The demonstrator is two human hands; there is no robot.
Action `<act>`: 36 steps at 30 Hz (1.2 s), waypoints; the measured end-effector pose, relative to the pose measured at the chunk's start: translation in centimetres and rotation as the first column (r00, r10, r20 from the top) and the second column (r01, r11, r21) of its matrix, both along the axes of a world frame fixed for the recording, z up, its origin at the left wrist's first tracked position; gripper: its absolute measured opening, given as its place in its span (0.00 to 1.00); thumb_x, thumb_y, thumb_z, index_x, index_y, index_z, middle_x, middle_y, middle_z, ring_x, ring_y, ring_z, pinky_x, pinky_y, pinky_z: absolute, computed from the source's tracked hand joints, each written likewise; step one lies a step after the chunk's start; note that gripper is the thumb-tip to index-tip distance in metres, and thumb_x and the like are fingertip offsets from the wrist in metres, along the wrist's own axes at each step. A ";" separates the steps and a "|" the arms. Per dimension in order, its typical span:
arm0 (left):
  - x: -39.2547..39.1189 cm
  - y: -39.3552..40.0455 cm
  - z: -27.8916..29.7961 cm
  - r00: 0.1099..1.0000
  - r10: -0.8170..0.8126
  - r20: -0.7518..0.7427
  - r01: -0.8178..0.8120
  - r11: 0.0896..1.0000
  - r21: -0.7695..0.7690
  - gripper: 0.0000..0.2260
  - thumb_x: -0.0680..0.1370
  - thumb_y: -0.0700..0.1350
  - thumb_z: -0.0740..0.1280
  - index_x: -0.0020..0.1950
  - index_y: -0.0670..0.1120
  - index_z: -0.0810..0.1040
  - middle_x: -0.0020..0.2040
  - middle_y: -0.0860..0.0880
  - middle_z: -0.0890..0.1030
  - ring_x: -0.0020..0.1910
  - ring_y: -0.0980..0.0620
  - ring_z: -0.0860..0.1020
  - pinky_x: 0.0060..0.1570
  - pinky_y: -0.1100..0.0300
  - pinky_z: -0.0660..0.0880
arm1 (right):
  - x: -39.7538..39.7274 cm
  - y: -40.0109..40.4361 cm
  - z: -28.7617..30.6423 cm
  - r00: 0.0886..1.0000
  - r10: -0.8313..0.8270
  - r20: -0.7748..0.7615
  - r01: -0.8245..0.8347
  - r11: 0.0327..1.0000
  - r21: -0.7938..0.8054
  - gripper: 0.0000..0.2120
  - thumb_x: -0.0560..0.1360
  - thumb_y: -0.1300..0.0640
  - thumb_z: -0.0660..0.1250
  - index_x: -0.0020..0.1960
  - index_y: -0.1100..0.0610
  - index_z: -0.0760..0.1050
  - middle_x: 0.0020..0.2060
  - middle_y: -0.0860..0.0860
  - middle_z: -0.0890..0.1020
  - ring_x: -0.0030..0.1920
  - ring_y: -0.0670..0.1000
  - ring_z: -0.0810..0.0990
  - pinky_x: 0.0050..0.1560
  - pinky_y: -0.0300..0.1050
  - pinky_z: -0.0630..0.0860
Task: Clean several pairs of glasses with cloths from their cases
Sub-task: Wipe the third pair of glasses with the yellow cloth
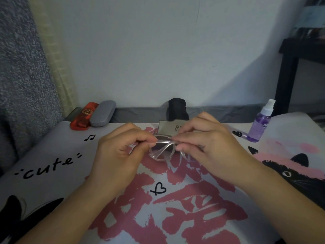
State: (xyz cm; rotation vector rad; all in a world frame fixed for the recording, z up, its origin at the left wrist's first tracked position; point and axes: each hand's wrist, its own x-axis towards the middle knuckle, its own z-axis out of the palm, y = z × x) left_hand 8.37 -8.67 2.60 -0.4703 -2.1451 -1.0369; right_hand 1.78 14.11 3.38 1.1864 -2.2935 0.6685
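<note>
Both hands pinch the clear-framed glasses (pixel 162 149) between them: left hand (pixel 121 152) at one side, right hand (pixel 209 145) at the other. Grip the frame only, off the lenses. The grey cloth (pixel 168 128) lies just beyond the fingertips.

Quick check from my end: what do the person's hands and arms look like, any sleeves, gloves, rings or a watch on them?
Both the left hand and the right hand are bare: no gloves, and no rings show on the visible fingers. Both forearms are uncovered down to the bottom edge of the picture, with no sleeve, watch or bracelet in view. The fingernails look short and unpainted.
</note>
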 end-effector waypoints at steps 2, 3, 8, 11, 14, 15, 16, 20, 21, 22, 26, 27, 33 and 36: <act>0.1 -0.1 0.2 0.998 -0.038 -0.042 0.036 0.998 -0.052 0.07 0.77 0.39 0.72 0.48 0.50 0.85 0.44 0.57 0.82 0.45 0.55 0.82 0.45 0.63 0.76 | -0.1 0.5 0.5 0.959 0.023 0.282 -0.008 0.999 -0.054 0.21 0.75 0.40 0.66 0.66 0.45 0.80 0.59 0.39 0.77 0.62 0.43 0.72 0.64 0.40 0.71; 0.2 -0.1 0.3 0.996 -0.063 -0.068 0.057 0.994 -0.090 0.05 0.77 0.40 0.71 0.48 0.49 0.85 0.44 0.56 0.82 0.45 0.56 0.82 0.45 0.62 0.77 | -0.2 1.0 0.9 0.925 0.025 0.379 -0.008 0.999 -0.048 0.24 0.74 0.38 0.65 0.68 0.43 0.77 0.62 0.37 0.75 0.66 0.41 0.70 0.68 0.40 0.68; 0.6 -0.2 0.6 0.970 -0.171 -0.174 0.098 0.926 -0.366 0.08 0.79 0.35 0.67 0.48 0.41 0.86 0.46 0.49 0.83 0.47 0.53 0.82 0.45 0.58 0.78 | -0.2 2.3 1.7 0.834 0.029 0.551 -0.123 0.983 0.133 0.19 0.71 0.37 0.70 0.62 0.31 0.77 0.68 0.31 0.70 0.71 0.33 0.62 0.70 0.34 0.58; 0.8 0.0 0.3 0.942 -0.238 -0.236 0.099 0.870 -0.484 0.09 0.79 0.32 0.66 0.49 0.39 0.86 0.48 0.45 0.83 0.48 0.49 0.81 0.48 0.55 0.78 | -0.1 2.5 1.7 0.785 0.032 0.619 -0.187 0.965 0.187 0.18 0.72 0.40 0.72 0.61 0.37 0.80 0.68 0.31 0.69 0.71 0.31 0.62 0.69 0.28 0.59; 0.6 0.2 0.1 0.934 -0.239 -0.267 0.068 0.851 -0.521 0.08 0.79 0.32 0.67 0.50 0.38 0.86 0.50 0.44 0.84 0.49 0.47 0.81 0.50 0.54 0.77 | -0.1 2.6 1.8 0.765 0.050 0.642 -0.196 0.968 0.159 0.12 0.73 0.45 0.75 0.56 0.42 0.82 0.66 0.35 0.72 0.69 0.34 0.68 0.67 0.26 0.62; 0.6 0.3 0.0 0.936 -0.216 -0.277 0.048 0.859 -0.509 0.07 0.79 0.32 0.68 0.52 0.39 0.86 0.51 0.44 0.83 0.50 0.47 0.81 0.52 0.55 0.77 | -0.1 2.6 1.7 0.763 0.058 0.644 -0.191 0.972 0.138 0.11 0.72 0.46 0.76 0.54 0.44 0.82 0.64 0.38 0.75 0.68 0.37 0.70 0.68 0.30 0.64; 0.6 0.4 -0.1 0.941 -0.176 -0.288 0.020 0.882 -0.472 0.08 0.78 0.32 0.69 0.53 0.40 0.85 0.52 0.44 0.83 0.52 0.48 0.80 0.55 0.58 0.76 | -0.2 2.6 1.7 0.767 0.064 0.638 -0.180 0.977 0.118 0.10 0.72 0.46 0.76 0.52 0.45 0.83 0.62 0.39 0.77 0.66 0.40 0.73 0.67 0.34 0.67; -0.1 0.4 -0.3 0.974 0.081 -0.211 -0.109 0.986 -0.123 0.10 0.79 0.37 0.68 0.58 0.47 0.82 0.55 0.51 0.80 0.57 0.60 0.77 0.58 0.68 0.71 | -0.8 3.1 2.1 0.811 -0.006 0.584 -0.027 0.998 0.048 0.06 0.72 0.47 0.76 0.47 0.46 0.83 0.57 0.37 0.80 0.62 0.36 0.76 0.63 0.33 0.68; -0.7 0.0 -0.7 0.982 0.118 -0.150 -0.131 0.988 -0.082 0.09 0.80 0.38 0.67 0.58 0.48 0.82 0.55 0.52 0.79 0.57 0.61 0.76 0.57 0.68 0.72 | -1.1 3.5 2.3 0.824 -0.035 0.566 0.041 0.999 0.003 0.05 0.72 0.49 0.76 0.46 0.47 0.83 0.56 0.37 0.80 0.60 0.35 0.76 0.62 0.31 0.67; -1.2 -0.2 -1.3 0.987 0.136 -0.082 -0.142 0.987 -0.073 0.09 0.81 0.39 0.66 0.58 0.49 0.82 0.55 0.53 0.78 0.56 0.60 0.76 0.56 0.65 0.74 | -1.5 3.9 2.5 0.836 -0.052 0.546 0.107 0.992 -0.070 0.04 0.72 0.51 0.76 0.46 0.49 0.83 0.55 0.38 0.81 0.59 0.34 0.77 0.60 0.29 0.67; -3.1 1.3 -2.6 0.995 0.066 0.070 -0.027 0.890 -0.455 0.16 0.80 0.44 0.67 0.68 0.52 0.78 0.62 0.57 0.73 0.64 0.57 0.70 0.64 0.57 0.73 | -2.8 5.4 2.8 0.875 -0.078 0.477 0.306 0.854 -0.421 0.05 0.71 0.58 0.78 0.42 0.51 0.83 0.51 0.45 0.83 0.54 0.41 0.81 0.61 0.35 0.73; -3.6 2.3 -2.9 0.996 0.028 0.081 0.023 0.822 -0.569 0.20 0.81 0.46 0.67 0.73 0.53 0.74 0.66 0.56 0.71 0.68 0.56 0.66 0.70 0.57 0.68 | -3.1 5.7 2.8 0.866 -0.085 0.494 0.345 0.815 -0.465 0.05 0.72 0.58 0.78 0.42 0.51 0.83 0.51 0.45 0.82 0.54 0.43 0.81 0.62 0.38 0.74; -6.7 6.3 -2.7 0.998 -0.051 0.040 0.063 0.606 -0.793 0.24 0.78 0.39 0.68 0.73 0.52 0.73 0.62 0.53 0.77 0.65 0.50 0.70 0.71 0.53 0.58 | -3.4 7.0 2.6 0.795 -0.110 0.597 0.463 0.745 -0.480 0.07 0.73 0.56 0.76 0.51 0.53 0.83 0.55 0.46 0.81 0.56 0.46 0.81 0.55 0.40 0.78; -6.1 4.9 -1.1 0.981 -0.185 0.062 0.156 0.551 -0.820 0.17 0.76 0.41 0.71 0.62 0.56 0.79 0.55 0.59 0.79 0.61 0.55 0.71 0.74 0.53 0.56 | -3.2 7.3 2.7 0.789 -0.097 0.607 0.454 0.758 -0.469 0.09 0.73 0.57 0.77 0.52 0.52 0.82 0.55 0.48 0.81 0.54 0.46 0.80 0.50 0.41 0.77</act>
